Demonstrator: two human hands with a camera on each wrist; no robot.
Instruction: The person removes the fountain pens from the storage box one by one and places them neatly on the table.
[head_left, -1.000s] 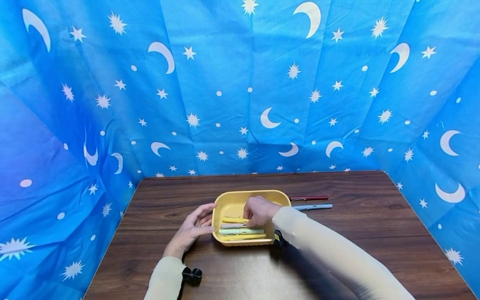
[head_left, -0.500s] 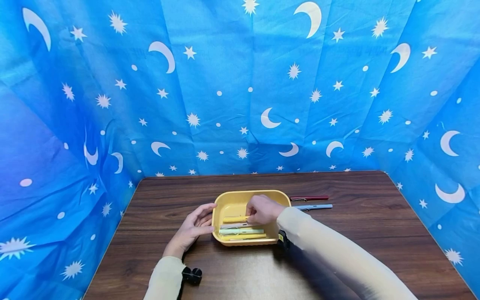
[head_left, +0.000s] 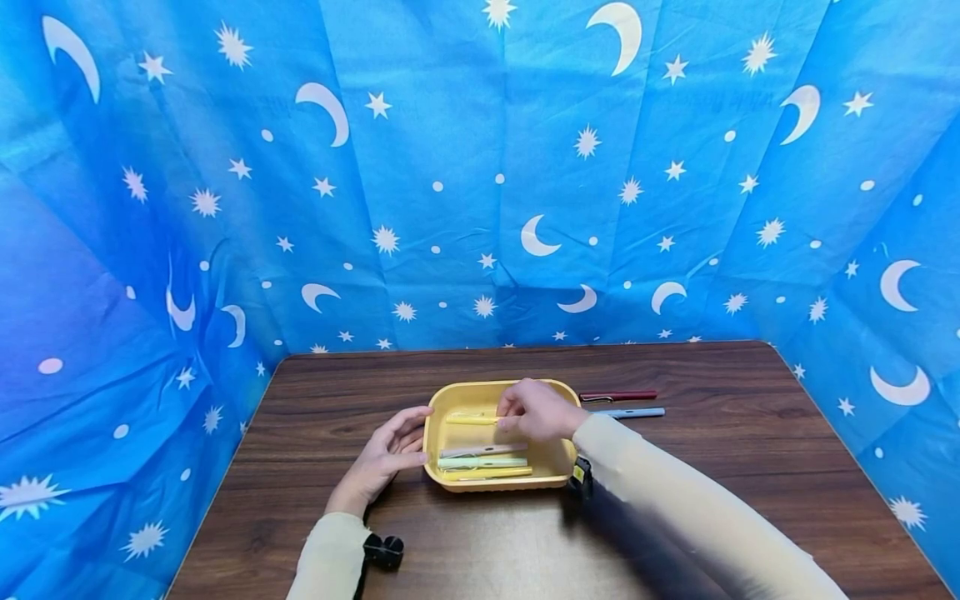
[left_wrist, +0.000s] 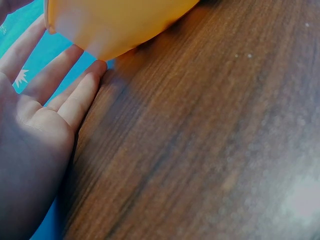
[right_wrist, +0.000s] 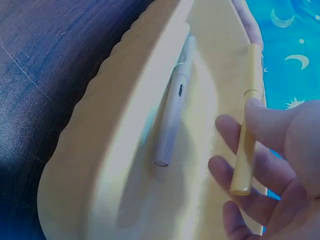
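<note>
A yellow plastic tray (head_left: 487, 486) sits on the table, its left end between the thumb and fingers of my left hand (head_left: 377, 457). In the left wrist view, nearly straight fingers of that hand touch the tray wall (left_wrist: 115, 27). My right hand (head_left: 542, 408) reaches over the tray and pinches a yellow capped pen (head_left: 471, 419) between thumb and fingers. The right wrist view shows this pen (right_wrist: 243, 170) across the fingers. Along the tray's near side lie a pale pinkish pen (head_left: 480, 450), a mint green pen (head_left: 487, 462) and another yellow pen (head_left: 491, 473).
Beyond the tray's right end, a dark red pen (head_left: 622, 396) and a light blue pen (head_left: 639, 412) lie on the brown wooden table (head_left: 720, 467). Blue cloth (head_left: 450, 208) with moons and stars hangs behind the table and at both sides.
My right hand has moved away from me and slightly right, taking the yellow pen from beside the pale pen toward the tray's far side. My left hand has stayed put.
</note>
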